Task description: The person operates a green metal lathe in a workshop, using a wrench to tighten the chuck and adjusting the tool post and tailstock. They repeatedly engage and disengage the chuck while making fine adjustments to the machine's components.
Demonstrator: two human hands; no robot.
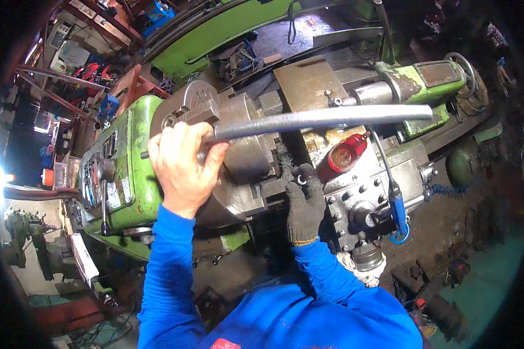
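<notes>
My bare left hand (183, 166) is closed around the left end of a long grey metal pipe (320, 118), over the large lathe chuck (239, 160). A short dark rod end pokes out on the hand's left side. The pipe reaches far to the right above the lathe. My right hand (305, 209), in a dark knitted glove, is beside the chuck jaws (273, 187). Its fingers curl around a small shiny round metal piece (300, 178), partly hidden by the glove. Stringy metal shavings (284, 160) show just above that hand.
Right of my gloved hand, a red translucent bottle (347, 154) lies on the carriage. A blue-handled air gun (397, 212) hangs by the carriage front. The green tailstock (428, 81) stands far right; a control lever (105, 200) juts from the green headstock (140, 174).
</notes>
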